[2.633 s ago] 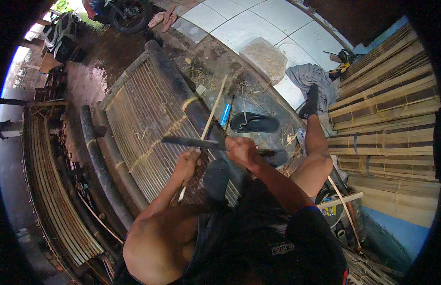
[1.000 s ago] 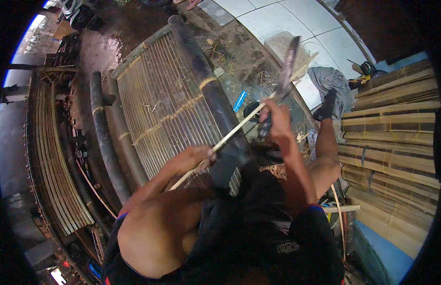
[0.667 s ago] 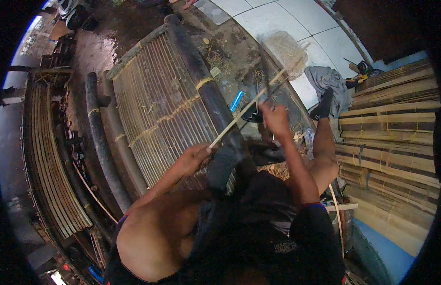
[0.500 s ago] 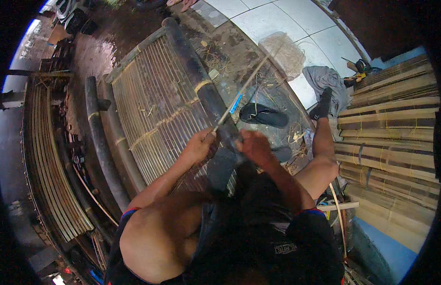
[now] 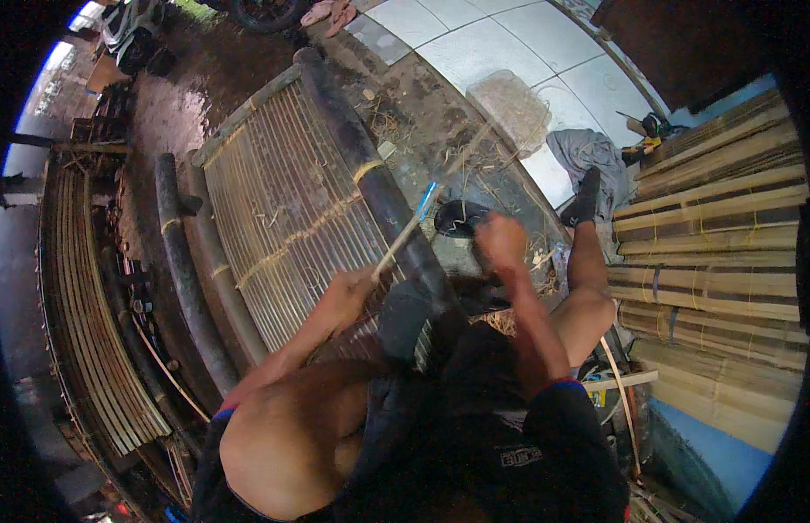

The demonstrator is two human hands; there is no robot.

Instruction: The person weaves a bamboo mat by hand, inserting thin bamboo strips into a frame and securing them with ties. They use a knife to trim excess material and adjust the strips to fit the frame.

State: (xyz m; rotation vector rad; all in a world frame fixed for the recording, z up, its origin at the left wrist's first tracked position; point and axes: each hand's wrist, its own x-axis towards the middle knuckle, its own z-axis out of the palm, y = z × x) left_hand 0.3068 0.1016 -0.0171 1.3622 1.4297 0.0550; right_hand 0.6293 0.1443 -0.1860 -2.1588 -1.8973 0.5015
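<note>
My left hand [image 5: 353,292] grips the lower end of a thin pale bamboo strip [image 5: 403,237] that slants up to the right across a thick dark bamboo pole [image 5: 374,187]. My right hand [image 5: 501,242] is a closed fist just right of the strip, above my bent right knee. It grips a long knife whose blade is lost in motion blur. Under the strip lies a slatted bamboo panel [image 5: 283,218] framed by dark poles.
Stacked bamboo panels [image 5: 710,253] stand at the right, and more slats [image 5: 82,340] lie at the left. A dark sandal [image 5: 462,218], grey cloth [image 5: 588,148] and a pale mesh basket [image 5: 514,105] lie on the littered ground by white tiles [image 5: 475,48]. My right foot [image 5: 585,196] rests near the cloth.
My right hand swung the long knife up, then down onto the strip, and has now lifted right of it. My left hand keeps hold of the strip, which now slants lower.
</note>
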